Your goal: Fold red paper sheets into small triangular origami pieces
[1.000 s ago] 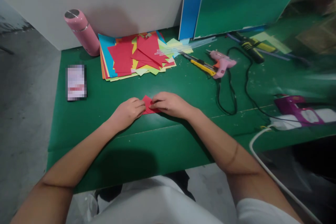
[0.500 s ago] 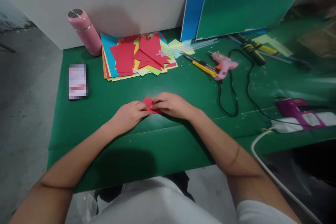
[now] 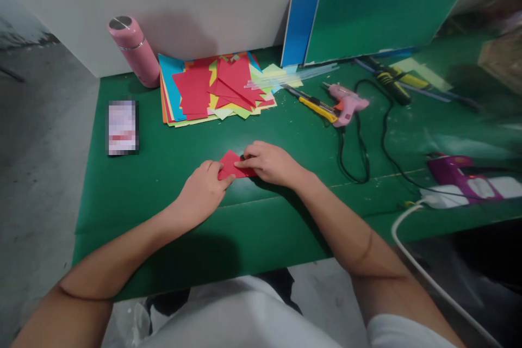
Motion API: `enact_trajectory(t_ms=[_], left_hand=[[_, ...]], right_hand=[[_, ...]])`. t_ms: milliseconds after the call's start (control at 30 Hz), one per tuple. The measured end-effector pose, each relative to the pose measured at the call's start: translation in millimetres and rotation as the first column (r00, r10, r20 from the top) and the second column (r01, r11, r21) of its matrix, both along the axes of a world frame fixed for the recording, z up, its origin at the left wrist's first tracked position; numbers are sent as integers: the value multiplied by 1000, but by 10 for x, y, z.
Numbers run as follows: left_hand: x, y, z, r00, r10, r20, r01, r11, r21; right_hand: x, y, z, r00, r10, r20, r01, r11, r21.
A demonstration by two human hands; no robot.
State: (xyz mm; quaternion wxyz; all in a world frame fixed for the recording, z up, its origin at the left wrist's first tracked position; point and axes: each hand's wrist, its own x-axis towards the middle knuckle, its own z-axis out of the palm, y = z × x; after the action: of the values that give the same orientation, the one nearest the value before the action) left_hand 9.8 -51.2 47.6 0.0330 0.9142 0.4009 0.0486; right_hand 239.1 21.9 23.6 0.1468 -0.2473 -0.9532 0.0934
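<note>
A small piece of folded red paper point(image 3: 229, 163) lies on the green tabletop between my two hands, its pointed top facing away from me. My left hand point(image 3: 206, 187) grips the left side, with the fingers at the left edge and the thumb at the bottom edge. From the right, my right hand point(image 3: 272, 163) has its fingers closed on the paper, one fingertip pressing near its middle. The paper's right part is partly hidden under that hand.
Beyond the hands, a stack of coloured paper sheets point(image 3: 196, 92) lies near a pink bottle point(image 3: 136, 54). A phone-sized blurred item point(image 3: 122, 128) is at left. Rightward are a yellow utility knife point(image 3: 316, 106), a pink glue gun point(image 3: 346, 103) with its cord, and a power strip point(image 3: 444, 196).
My left hand has shifted slightly left and its thumb has spread from the fingers along the bottom edge, so more red paper shows. My right hand stays at the paper's right side.
</note>
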Motion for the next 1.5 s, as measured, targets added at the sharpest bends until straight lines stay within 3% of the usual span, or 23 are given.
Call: enact_trajectory(t_ms=[233,400,500,600,667,733,833,1000,1133,1333,1500], left_hand=[[44,-58,-31,997,76,-13,-75,997,25],[-77,49,52,979,100,176,-87,993,-82],[-165,134,52,930,214,300,-177,973,-147],[-206,297,-2,872,343,349,-292,937,-190],[-212,461,-41,850,368,377,-342,930,-137],[-216,655,-69,859,310,409,-342,940,7],[-238,958,-97,919,250,305,-309,937,164],[-332,1426,-115,935,252,251,-296,942,156],[-444,1706,-85,968,161,193,-180,980,86],[-443,1762,-53,989,22,148,-35,996,87],[-342,1694,-70,998,36,58,-42,995,96]], right_hand=[[30,-57,139,998,6,-70,-5,1000,3],[-96,-149,139,975,100,-197,-120,988,-92],[-141,-154,90,975,104,-197,-135,979,-153],[-153,-136,41,981,92,-171,-116,984,-134],[-155,-127,18,985,92,-149,-109,989,-105],[-159,-123,9,989,92,-118,-101,993,-69],[-165,-121,23,997,54,-57,-54,999,-8],[-165,-117,49,999,-44,-7,44,999,14],[-172,-126,35,998,-60,-6,60,998,7],[-197,-143,22,998,-70,6,69,995,76],[-195,-146,25,998,-61,-7,61,995,79]])
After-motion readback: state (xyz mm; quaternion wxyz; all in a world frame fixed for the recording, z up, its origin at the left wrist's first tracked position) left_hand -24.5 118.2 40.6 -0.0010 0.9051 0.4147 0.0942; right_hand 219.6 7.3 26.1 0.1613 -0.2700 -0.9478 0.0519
